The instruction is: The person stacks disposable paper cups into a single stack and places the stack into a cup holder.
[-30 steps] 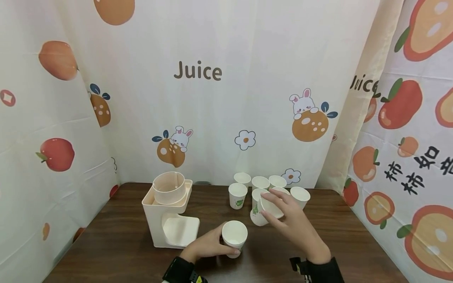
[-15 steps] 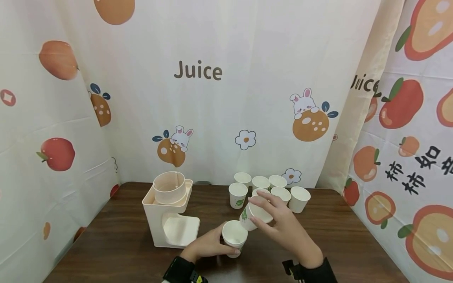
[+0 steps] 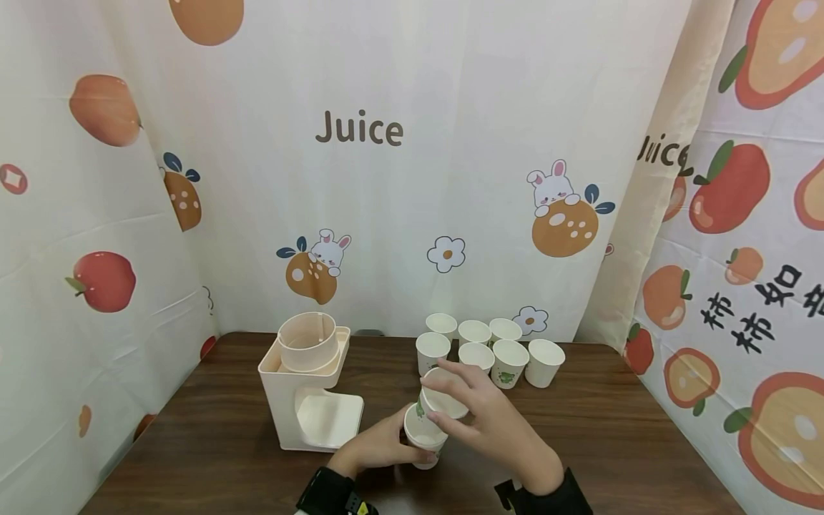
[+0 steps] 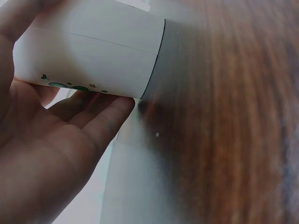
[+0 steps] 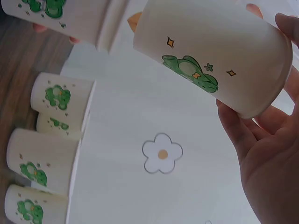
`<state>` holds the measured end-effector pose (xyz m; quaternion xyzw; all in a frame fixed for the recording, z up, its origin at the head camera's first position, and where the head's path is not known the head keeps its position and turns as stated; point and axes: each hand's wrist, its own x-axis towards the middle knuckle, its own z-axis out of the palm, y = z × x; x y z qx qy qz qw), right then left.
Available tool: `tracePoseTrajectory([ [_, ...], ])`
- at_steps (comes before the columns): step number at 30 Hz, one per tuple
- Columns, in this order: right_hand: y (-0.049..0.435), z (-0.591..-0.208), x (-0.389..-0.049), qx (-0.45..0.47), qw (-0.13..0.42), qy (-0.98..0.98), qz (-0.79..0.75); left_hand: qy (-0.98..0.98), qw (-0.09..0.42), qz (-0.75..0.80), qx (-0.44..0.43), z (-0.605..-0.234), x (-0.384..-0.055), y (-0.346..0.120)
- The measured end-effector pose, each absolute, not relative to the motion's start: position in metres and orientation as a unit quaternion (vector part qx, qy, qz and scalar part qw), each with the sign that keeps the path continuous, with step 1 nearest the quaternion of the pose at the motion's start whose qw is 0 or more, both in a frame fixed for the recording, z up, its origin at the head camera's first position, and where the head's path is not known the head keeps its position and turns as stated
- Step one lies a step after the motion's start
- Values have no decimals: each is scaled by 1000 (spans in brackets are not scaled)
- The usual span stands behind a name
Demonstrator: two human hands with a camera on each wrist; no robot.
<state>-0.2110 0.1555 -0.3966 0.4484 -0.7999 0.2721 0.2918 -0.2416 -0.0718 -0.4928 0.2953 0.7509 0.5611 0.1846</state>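
Head cam's got the left hand (image 3: 380, 442) curled round the lower paper cup (image 3: 418, 432), while the right hand (image 3: 486, 418), half open, pinches the upper paper cup (image 3: 447, 405), tilted right over the lower cup's mouth, with seven more paper cups (image 3: 476, 355) behind it. Left wrist: fingers hug the lower cup's wall. Right wrist: fingertips grip the upper cup near its rim.

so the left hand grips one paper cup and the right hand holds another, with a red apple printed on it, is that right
The print is wrong: the right hand holds a paper cup with a green cartoon figure on it, as the right wrist view shows. The left hand does grip another cup.
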Motion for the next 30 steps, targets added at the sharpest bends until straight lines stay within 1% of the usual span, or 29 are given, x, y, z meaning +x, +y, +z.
tracePoseTrajectory([
  [9, 148, -404, -210, 454, 277, -803, 268, 746, 180, 559, 314, -491, -241, -73],
  [22, 146, -424, -216, 452, 220, -827, 252, 735, 186, 567, 321, -493, -241, -73],
  [30, 144, -430, -218, 458, 204, -830, 244, 734, 188, 568, 320, -493, -241, -74],
])
